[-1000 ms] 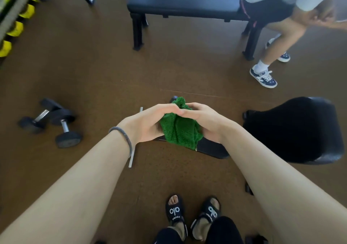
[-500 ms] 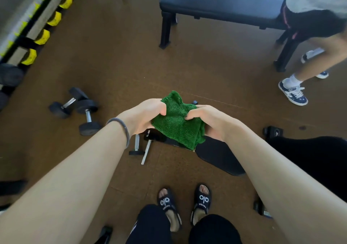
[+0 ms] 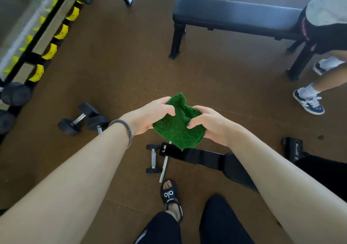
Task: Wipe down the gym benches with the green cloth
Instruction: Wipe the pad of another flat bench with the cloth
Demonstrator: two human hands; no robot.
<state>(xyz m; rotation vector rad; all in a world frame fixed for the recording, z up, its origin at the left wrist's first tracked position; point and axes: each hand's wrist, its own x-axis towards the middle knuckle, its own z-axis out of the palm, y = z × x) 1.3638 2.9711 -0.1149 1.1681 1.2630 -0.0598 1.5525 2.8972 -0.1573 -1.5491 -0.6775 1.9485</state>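
Green cloth [image 3: 177, 126]: bunched, held in the air between both hands, above the brown floor [image 3: 131, 65].
Left hand [image 3: 150, 116]: fingers curled round the cloth's left edge; a grey band on the wrist.
Right hand [image 3: 208, 125]: fingers and thumb pinch the cloth's right side.
Flat bench [image 3: 234, 16]: beyond the cloth, well apart; another person sits at its right end.
Near bench [image 3: 216, 163]: black frame just below the cloth; its pad is mostly hidden, perhaps the dark mass at right.
Dumbbells [image 3: 84, 118]: left of the cloth, on the floor.
Small dumbbell [image 3: 153, 158]: below the cloth, beside the near bench.
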